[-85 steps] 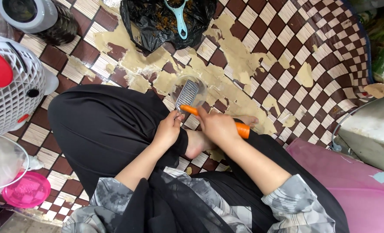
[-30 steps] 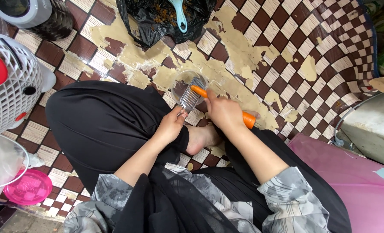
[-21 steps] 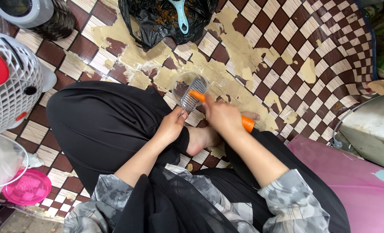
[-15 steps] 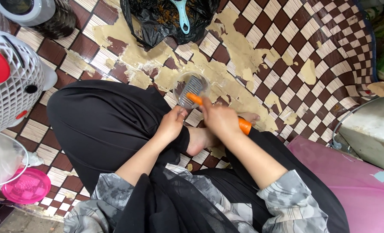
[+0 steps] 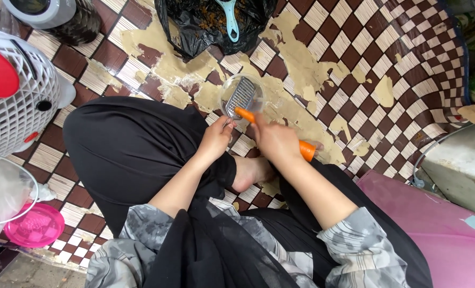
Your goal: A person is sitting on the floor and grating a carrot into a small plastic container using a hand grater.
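Note:
I sit on the floor with my legs folded under black cloth. My right hand (image 5: 278,143) grips an orange carrot (image 5: 306,151), and its tip presses on a small metal grater (image 5: 240,97). The grater rests tilted in a clear round bowl (image 5: 256,93) on the checked floor mat. My left hand (image 5: 214,142) holds the grater's lower end by its wire handle. A bare foot (image 5: 250,173) shows between my two forearms.
A black plastic bag (image 5: 194,24) with dark scraps and a light-blue handled tool (image 5: 231,21) lies ahead. A white perforated basket with a red part (image 5: 18,96) stands left, a pink lid (image 5: 34,226) lower left, a pink mat (image 5: 440,229) and a grey slab (image 5: 461,165) right.
My right hand has slid the carrot back and forth along the grater, while my left hand stayed on the grater's handle. The view shifted slightly.

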